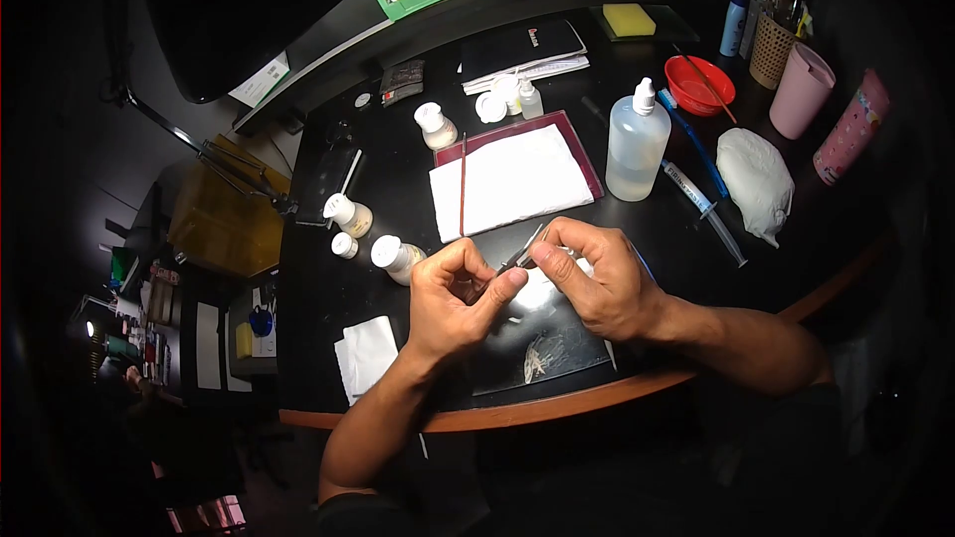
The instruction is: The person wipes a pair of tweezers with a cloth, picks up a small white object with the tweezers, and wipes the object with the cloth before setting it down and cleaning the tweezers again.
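Observation:
My left hand (453, 303) is closed in a pinch over the front of the desk, on a small dark piece (507, 265) that its fingers partly hide. Facing it, my right hand (609, 283) pinches a thin metal tool (532, 242), whose narrow end points up and away. The two sets of fingertips nearly meet, and the exact kind of tool and piece is too small to tell. Below the hands, a pile of pale shavings (540, 358) lies on a dark shiny sheet. Beyond them, a folded white tissue (517, 179) rests on a maroon tray (587, 154) with a thin brush (463, 184) across it.
White-capped jars (396, 259) stand left of my hands, near a folded paper (366, 356). To the right are a clear squeeze bottle (637, 149), a labelled syringe (701, 209), a red bowl (699, 97) and a white wrapped lump (753, 184). The desk's wooden edge (557, 410) runs in front.

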A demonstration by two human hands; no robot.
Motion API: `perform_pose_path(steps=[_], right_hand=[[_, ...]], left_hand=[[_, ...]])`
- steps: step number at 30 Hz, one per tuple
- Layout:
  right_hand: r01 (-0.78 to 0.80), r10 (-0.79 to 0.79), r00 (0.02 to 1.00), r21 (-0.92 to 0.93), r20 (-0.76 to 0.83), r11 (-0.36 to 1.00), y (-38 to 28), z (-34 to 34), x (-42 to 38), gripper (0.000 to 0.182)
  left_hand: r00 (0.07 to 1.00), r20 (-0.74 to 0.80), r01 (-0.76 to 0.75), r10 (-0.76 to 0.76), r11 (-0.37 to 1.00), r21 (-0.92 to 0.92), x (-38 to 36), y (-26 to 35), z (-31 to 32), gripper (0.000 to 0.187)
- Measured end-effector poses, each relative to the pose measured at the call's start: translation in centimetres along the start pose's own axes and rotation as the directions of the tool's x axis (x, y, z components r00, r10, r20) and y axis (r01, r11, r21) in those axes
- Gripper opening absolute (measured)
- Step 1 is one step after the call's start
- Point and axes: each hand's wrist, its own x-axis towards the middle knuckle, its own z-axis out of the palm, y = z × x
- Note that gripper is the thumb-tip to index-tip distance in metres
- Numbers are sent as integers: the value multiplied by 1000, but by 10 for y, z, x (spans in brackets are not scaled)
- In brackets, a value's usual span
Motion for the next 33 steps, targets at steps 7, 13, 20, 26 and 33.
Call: perform_pose_path(steps=[7, 13, 20, 26, 33], right_hand=[[-18, 18, 1000, -4, -5, 1000, 1, -1, 1, 28], [-43, 43, 999, -9, 16, 999, -2, -3, 1, 29], [-34, 34, 999, 15, 12, 999, -1, -2, 1, 30], [-82, 82, 997, 38, 17, 996, -1, -2, 0, 31], [-115, 114, 993, 41, 30, 993, 0, -2, 0, 32]], left_hand=[[1000, -3, 11, -11, 999, -34, -1, 1, 1, 24], [996, 12, -84, 85, 993, -88, 1, -1, 3, 23], [1000, -10, -25, 25, 999, -28, 0, -2, 7, 12], [1000, 0, -12, 12, 998, -63, 0, 4, 9, 13], [997, 59, 53, -48, 994, -96, -1, 4, 4, 21]])
